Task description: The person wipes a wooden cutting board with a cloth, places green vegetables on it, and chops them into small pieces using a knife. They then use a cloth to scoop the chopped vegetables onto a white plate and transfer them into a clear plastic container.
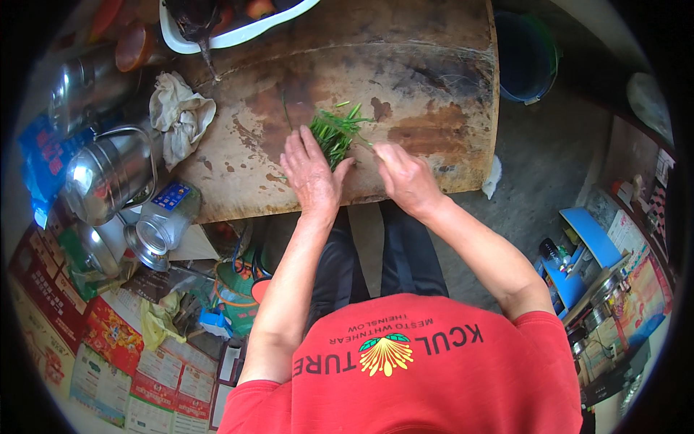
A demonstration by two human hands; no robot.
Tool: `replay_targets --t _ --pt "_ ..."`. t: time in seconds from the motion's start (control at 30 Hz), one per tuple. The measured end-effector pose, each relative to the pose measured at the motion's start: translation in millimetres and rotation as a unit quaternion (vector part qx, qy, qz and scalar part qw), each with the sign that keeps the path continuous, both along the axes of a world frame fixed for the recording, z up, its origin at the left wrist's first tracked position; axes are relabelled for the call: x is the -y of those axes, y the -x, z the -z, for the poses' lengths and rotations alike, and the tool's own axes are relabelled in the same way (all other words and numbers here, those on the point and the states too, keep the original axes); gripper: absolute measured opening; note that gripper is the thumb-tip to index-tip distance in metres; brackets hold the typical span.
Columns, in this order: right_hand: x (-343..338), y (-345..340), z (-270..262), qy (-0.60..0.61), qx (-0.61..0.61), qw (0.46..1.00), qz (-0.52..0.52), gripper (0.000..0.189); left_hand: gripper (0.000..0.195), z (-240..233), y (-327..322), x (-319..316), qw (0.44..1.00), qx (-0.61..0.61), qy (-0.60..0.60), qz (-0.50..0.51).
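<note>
A small heap of cut green herbs or leafy stalks (333,135) lies on a worn, stained wooden board or tabletop (260,190). My left hand (314,173) lies palm down along the left edge of the heap, its thumb on the near side, its fingers pointing away from me; whether it holds any stalks is hidden. My right hand (404,173), just right of the heap, is closed on a thin green stalk (364,142), whose leafy end looks blurred over the heap. A single thin stalk (286,108) lies beyond my left fingertips, and short cut pieces (342,103) lie past the heap.
A white basin (244,36) with dark and reddish produce stands at the far left. A crumpled cloth (180,116) lies on the left edge, beside a metal pot with a handle (111,176) and a clear jar (172,214). A dark bucket (525,59) stands beyond the right edge.
</note>
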State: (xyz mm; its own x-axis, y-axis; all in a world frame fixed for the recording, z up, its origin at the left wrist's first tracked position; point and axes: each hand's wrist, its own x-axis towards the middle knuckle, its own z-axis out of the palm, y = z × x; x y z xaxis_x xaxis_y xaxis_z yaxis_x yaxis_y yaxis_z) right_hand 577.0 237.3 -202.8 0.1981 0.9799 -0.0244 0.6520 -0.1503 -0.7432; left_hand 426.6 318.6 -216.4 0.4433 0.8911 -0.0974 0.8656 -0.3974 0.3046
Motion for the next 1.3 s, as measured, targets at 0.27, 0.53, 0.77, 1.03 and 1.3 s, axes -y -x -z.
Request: replay_targets --t 0.27,0.53,0.77,1.03,1.3 --pt "34.8 -19.2 -12.2 0.107 -0.077 0.979 0.157 0.017 0.014 20.0 -55.3 -17.0 0.978 0.091 -0.099 0.160" --pt "49.2 -21.0 -17.8 0.129 -0.125 0.963 0.201 0.013 0.010 -16.5 -33.4 -15.5 0.980 0.181 -0.055 0.055" --pt "52.6 -2.9 -14.3 0.121 -0.132 0.969 0.172 0.010 0.005 -47.0 1.4 -18.0 0.933 0.300 0.153 -0.123" --pt "73.4 3.6 -2.6 0.156 -0.143 0.959 0.189 0.017 0.010 -182.3 -89.7 -36.8 0.780 0.624 -0.057 0.005" --pt "75.2 3.5 -0.2 0.185 -0.206 0.943 0.184 0.025 0.029 -106.7 -251.5 -19.6 0.879 0.388 0.117 0.250"
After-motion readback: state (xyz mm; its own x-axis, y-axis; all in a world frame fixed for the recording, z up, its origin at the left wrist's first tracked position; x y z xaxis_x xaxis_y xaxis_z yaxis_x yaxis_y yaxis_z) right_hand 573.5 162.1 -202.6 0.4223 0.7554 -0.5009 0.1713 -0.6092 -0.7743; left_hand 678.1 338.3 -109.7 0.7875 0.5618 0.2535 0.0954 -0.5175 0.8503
